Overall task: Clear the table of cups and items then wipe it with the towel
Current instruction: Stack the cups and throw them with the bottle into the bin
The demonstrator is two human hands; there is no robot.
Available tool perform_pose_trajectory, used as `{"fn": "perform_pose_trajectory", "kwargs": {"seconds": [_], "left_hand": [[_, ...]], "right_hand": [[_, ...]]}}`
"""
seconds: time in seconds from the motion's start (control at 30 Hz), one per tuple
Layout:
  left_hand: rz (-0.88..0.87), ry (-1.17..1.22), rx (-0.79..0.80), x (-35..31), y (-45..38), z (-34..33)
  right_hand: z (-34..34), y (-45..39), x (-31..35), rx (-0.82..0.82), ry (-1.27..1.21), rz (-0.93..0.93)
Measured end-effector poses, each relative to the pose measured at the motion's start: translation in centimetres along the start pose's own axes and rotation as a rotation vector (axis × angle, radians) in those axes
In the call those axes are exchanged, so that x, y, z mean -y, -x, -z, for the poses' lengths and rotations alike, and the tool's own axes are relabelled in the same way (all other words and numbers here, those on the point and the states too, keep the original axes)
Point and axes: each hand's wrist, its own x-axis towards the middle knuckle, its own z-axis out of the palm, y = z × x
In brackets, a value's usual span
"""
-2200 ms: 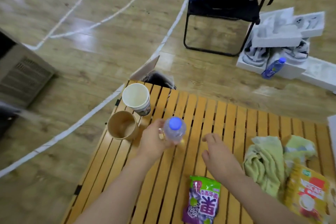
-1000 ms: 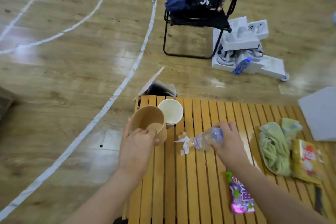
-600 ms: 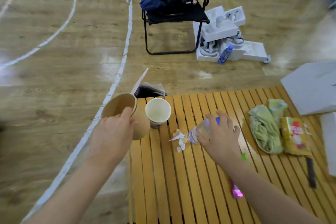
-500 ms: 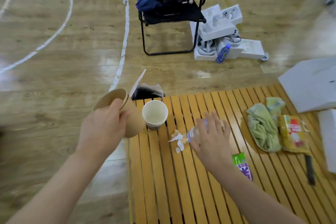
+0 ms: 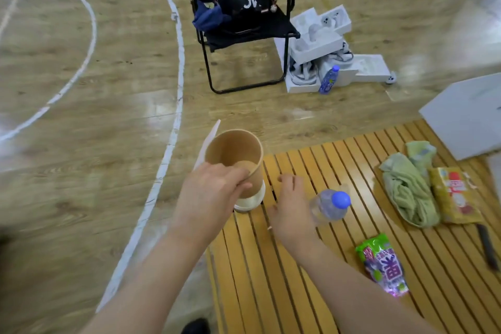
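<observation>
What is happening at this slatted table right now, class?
A person is clearing the table. The left hand holds a brown paper cup nested in a white cup at the table's corner. The right hand rests open on the slats, beside a water bottle. The green towel, a yellow packet and a purple snack bag still lie there, so wiping has not begun.

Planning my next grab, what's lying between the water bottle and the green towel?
Head view: only bare table slats lie between the water bottle and green towel.
</observation>
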Motion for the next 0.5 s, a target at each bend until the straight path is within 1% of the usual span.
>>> {"fn": "perform_pose_trajectory", "kwargs": {"seconds": [0.1,0.17,0.27,0.37,0.5], "left_hand": [[-0.068,-0.011,0.097,0.1,-0.9,-3.0],[-0.099,-0.049,0.171,0.4,-1.2,-4.2],[-0.185,-0.061,0.181,0.8,-1.6,-4.9],[-0.200,-0.085,0.193,1.6,-1.6,-5.2],[-0.229,-0.136,0.285,2.3,-0.7,-5.4]], "right_hand": [[-0.2,-0.7,-0.8,-0.012,-0.079,-0.157],[-0.6,-1.0,-1.3,0.003,-0.081,-0.200],[-1.2,-0.9,-1.3,0.007,-0.125,-0.241],[-1.7,-0.9,-1.0,0.024,-0.168,-0.224],[-2.2,-1.2,0.1,0.118,-0.142,-0.114]]}}
